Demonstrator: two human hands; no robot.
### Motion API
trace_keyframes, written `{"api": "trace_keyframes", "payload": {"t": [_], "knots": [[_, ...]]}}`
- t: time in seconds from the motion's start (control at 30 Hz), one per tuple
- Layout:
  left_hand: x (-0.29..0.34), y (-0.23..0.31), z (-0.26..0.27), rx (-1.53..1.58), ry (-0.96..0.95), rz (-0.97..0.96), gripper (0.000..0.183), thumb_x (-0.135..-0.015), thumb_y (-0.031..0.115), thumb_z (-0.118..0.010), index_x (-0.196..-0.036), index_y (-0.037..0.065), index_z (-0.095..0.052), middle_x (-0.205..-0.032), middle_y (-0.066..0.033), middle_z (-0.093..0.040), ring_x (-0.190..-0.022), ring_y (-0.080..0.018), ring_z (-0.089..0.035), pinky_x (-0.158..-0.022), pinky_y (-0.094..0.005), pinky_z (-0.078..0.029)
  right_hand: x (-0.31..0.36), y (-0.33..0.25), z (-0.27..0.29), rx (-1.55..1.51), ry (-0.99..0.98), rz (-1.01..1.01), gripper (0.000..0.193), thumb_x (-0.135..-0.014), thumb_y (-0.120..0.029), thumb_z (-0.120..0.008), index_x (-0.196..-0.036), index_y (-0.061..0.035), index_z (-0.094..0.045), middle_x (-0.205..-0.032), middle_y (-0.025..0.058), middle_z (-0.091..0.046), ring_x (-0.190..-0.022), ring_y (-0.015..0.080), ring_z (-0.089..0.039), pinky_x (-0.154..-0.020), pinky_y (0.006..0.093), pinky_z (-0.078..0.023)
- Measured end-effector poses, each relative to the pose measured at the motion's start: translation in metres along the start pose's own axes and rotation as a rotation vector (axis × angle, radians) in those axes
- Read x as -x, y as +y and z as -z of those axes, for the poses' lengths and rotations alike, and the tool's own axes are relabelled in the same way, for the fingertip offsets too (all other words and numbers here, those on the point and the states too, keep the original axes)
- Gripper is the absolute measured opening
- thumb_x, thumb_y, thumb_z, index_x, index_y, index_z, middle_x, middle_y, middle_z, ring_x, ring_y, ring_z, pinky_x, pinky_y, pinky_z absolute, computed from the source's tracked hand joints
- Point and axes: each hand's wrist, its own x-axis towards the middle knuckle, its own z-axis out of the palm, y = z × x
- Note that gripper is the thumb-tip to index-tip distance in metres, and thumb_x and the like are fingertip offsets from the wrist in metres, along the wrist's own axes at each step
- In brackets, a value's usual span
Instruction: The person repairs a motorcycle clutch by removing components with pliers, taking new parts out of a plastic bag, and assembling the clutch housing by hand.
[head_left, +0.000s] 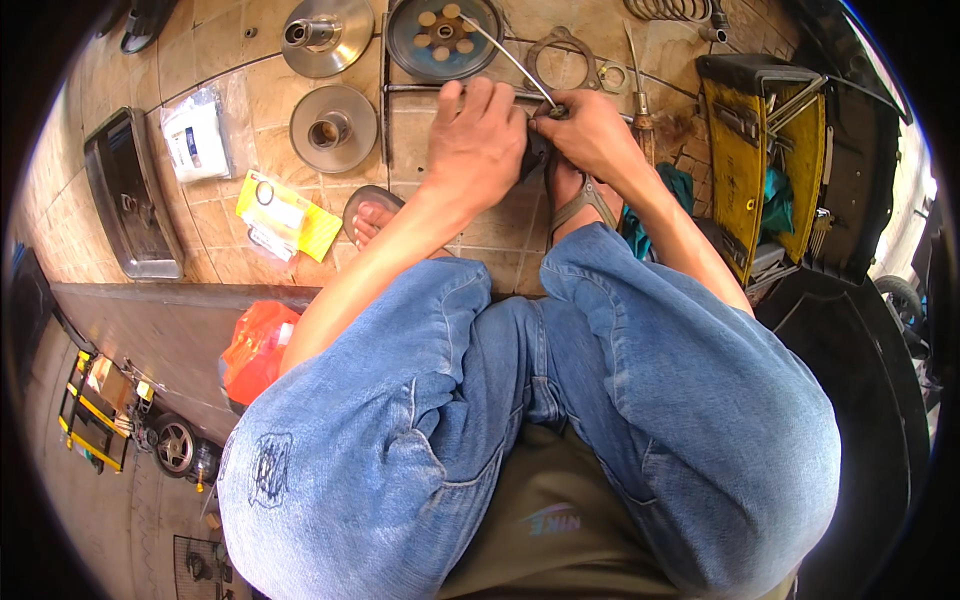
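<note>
Squatting over the tiled floor (pixel 450 240), the person clamps a small dark part (pixel 537 152) with the left hand (pixel 478 140), fingers curled shut, while the right hand (pixel 585 130) pinches a thin rod (pixel 505 55) against it, seemingly mid-fitting; steady alignment seems needed next.

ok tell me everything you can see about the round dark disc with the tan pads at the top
The disc lies flat on the tiled floor, beyond both hands. It looks like dark blue-grey metal with a raised rim, and a ring of round tan pads sits around a dark hub. A thin silver rod crosses its right edge. A plain metal pulley lies just left.
</note>
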Motion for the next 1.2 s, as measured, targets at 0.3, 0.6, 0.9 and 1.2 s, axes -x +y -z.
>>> {"api": "trace_keyframes", "payload": {"t": [0.3, 0.6, 0.9, 1.2], "knots": [[0.016, -0.029, -0.017, 0.465, 0.148, -0.090, 0.027, -0.074, 0.001, -0.074, -0.100, 0.007, -0.069, -0.111, -0.0128, -0.060, -0.105, -0.0346, -0.059, -0.086, -0.0454, -0.051, 0.058, 0.015, 0.036, -0.123, -0.018, 0.093, 0.039, -0.093, -0.021, -0.068, -0.127, -0.0021, -0.067, -0.109, 0.0239, -0.073, -0.105, 0.0405, -0.070, -0.088, 0.0433, -0.055], [0.021, -0.031, -0.028, 0.610, 0.216, -0.034, 0.031, -0.070, -0.001, -0.078, -0.098, 0.005, -0.068, -0.106, -0.0133, -0.060, -0.099, -0.0349, -0.060, -0.083, -0.0440, -0.051, 0.092, -0.005, 0.116, 0.671, -0.132, 0.334, 0.039, -0.093, -0.021, -0.067, -0.131, -0.0180, -0.070, -0.086, 0.0140, -0.067, -0.080, 0.0366, -0.068, -0.069, 0.0483, -0.052], [0.019, -0.029, -0.030, 0.601, 0.244, -0.042, 0.031, -0.070, 0.000, -0.079, -0.098, 0.005, -0.066, -0.106, -0.0134, -0.060, -0.098, -0.0356, -0.060, -0.083, -0.0440, -0.052, 0.054, -0.029, 0.128, 0.721, -0.228, 0.494, 0.039, -0.085, -0.017, -0.068, -0.124, -0.0150, -0.073, -0.083, 0.0207, -0.072, -0.082, 0.0413, -0.070, -0.072, 0.0521, -0.055], [0.032, 0.003, -0.016, 0.396, 0.167, 0.467, 0.055, -0.080, 0.029, -0.082, -0.124, 0.005, -0.061, -0.119, -0.0122, -0.058, -0.114, -0.0338, -0.050, -0.099, -0.0484, -0.036, 0.045, -0.002, 0.124, 0.482, -0.375, 0.392, 0.042, -0.090, -0.014, -0.069, -0.131, -0.0074, -0.068, -0.108, 0.0234, -0.072, -0.098, 0.0428, -0.069, -0.084, 0.0500, -0.054]]}}
